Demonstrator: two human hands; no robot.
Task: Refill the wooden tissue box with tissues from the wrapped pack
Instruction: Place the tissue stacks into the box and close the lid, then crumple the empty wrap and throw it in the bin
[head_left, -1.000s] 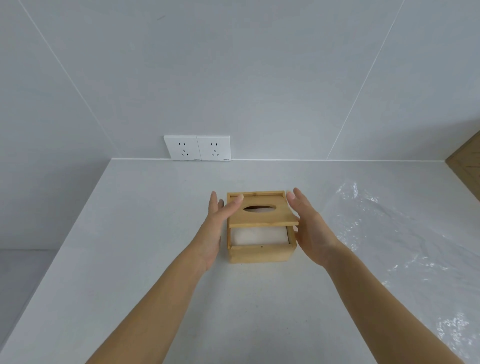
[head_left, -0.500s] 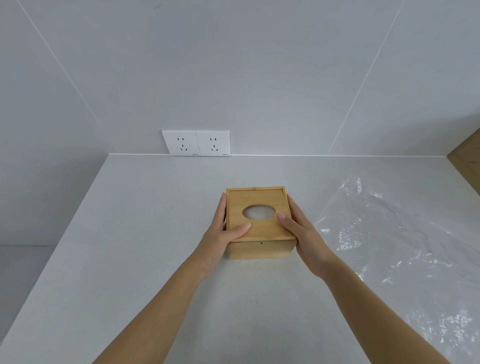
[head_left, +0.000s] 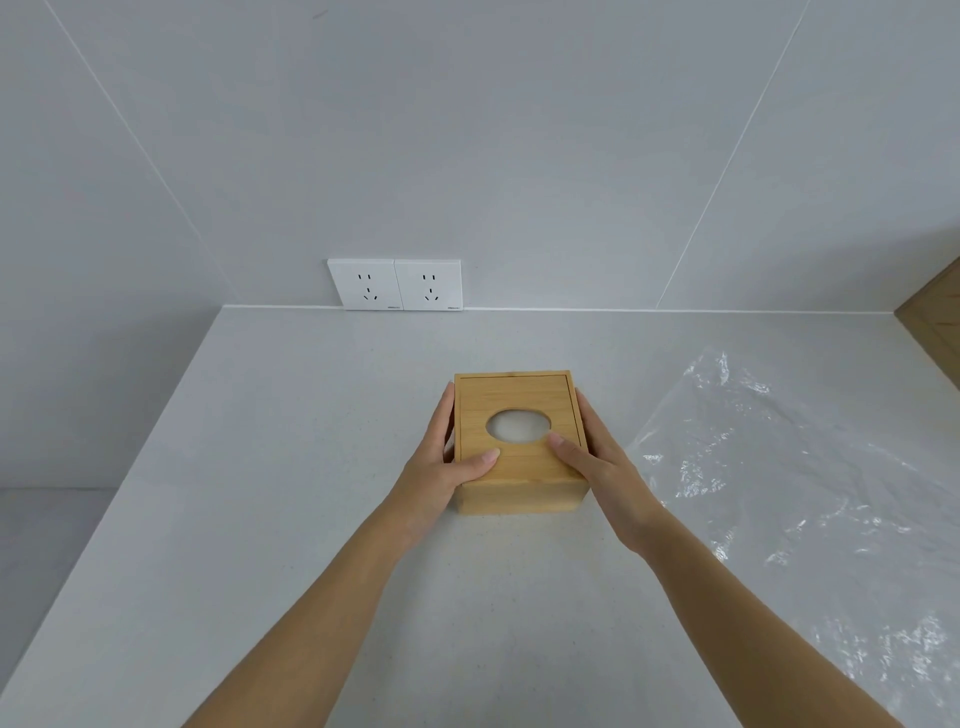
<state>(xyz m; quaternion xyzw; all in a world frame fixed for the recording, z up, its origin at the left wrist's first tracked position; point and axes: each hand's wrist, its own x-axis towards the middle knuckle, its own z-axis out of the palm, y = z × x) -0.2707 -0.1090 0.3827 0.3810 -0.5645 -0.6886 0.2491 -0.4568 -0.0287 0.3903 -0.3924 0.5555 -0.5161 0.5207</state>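
Between the fingers (head_left: 444, 415) of both hands, the wooden tissue box (head_left: 522, 496) sits on the white tabletop (head_left: 291, 467) with its lid (head_left: 514, 395) on and white tissue (head_left: 518, 426) showing through the oval hole. The left hand (head_left: 441, 467) and the right hand (head_left: 602, 467) each lay straight fingers flat against a side, thumb pressing the lid; neither curls round it. Right of the right fingers lies crumpled clear plastic wrap (head_left: 779, 467).

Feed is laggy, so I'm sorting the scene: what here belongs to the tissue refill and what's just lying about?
Job: wooden tissue box, lid, tissues under its oval hole, left hand, right hand, clear plastic wrapper.
Lying about: wall sockets, wooden panel at right.
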